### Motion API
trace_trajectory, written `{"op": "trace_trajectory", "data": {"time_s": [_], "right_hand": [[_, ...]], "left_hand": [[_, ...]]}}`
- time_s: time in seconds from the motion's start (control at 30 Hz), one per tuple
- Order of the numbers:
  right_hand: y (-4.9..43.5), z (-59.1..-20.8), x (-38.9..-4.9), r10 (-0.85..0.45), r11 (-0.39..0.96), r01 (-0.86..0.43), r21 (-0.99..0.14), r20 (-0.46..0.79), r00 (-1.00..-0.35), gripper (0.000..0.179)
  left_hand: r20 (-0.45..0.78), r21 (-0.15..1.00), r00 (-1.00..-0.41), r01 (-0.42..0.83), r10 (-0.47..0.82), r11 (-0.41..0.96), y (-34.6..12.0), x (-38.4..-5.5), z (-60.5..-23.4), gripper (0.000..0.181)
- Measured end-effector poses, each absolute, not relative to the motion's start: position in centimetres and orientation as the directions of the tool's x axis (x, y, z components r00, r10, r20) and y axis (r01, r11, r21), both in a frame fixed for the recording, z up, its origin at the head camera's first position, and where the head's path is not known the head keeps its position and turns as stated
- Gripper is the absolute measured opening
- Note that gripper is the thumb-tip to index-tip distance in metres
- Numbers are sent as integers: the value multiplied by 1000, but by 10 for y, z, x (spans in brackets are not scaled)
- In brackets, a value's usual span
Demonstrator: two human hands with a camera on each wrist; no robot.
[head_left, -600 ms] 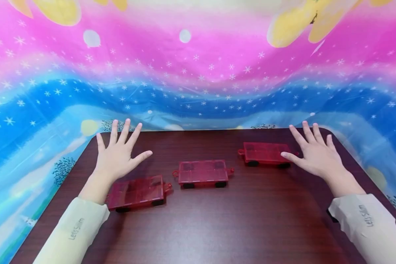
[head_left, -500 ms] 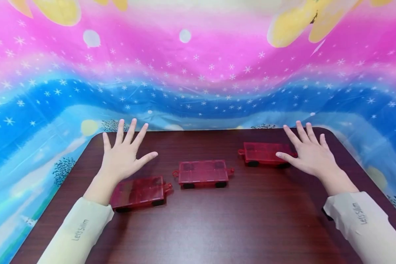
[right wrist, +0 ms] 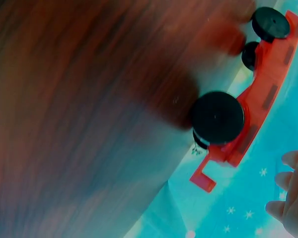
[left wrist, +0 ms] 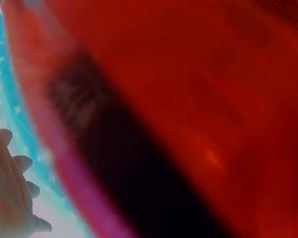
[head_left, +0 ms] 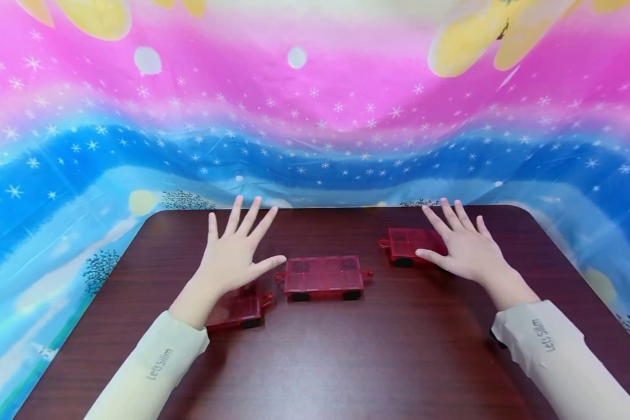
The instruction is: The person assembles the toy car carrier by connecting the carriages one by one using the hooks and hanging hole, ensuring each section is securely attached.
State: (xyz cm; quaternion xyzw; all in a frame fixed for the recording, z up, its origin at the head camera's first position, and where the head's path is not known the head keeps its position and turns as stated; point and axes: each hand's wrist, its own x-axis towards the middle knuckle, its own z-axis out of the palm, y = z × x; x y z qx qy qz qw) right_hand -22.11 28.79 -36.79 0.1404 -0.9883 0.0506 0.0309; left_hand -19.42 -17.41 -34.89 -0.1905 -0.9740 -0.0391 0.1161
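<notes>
Three see-through red toy wagons with black wheels and end loops stand on the table in a slanting row. My left hand [head_left: 231, 256], fingers straight and spread, is held above the left wagon [head_left: 241, 309] and covers much of it; its thumb points toward the middle wagon [head_left: 322, 275]. Likewise spread, my right hand [head_left: 467, 248] hides the right part of the far wagon [head_left: 406, 240]. Neither hand holds anything. Close red plastic fills most of the left wrist view, blurred. In the right wrist view a wagon [right wrist: 268, 91] shows its wheels from the side, beside my hand [right wrist: 295, 193].
The dark wood-grain table [head_left: 346, 361] has rounded far corners. Behind and along its sides hangs a pink and blue cloth [head_left: 315, 116] printed with snowflakes. A small dark object [head_left: 497, 338] shows under the right cuff.
Both hands have moved inward, the left to the right and the right to the left, fingers still spread. The wagons keep their places; the left hand now covers more of the left wagon.
</notes>
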Motion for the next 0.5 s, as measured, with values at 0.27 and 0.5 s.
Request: {"op": "trace_trajectory", "data": {"time_s": [0.27,0.5], "right_hand": [[277,-376,-224,-313,945,-317,-81,51,-948,94],[272,-380,-224,-358,930,-358,-86,22,-934,93]], "left_hand": [[225,-1,-858,473,461,881,-150,-193,-358,91],[166,21,-832,539,529,842,-135,-192,-365,90]]}}
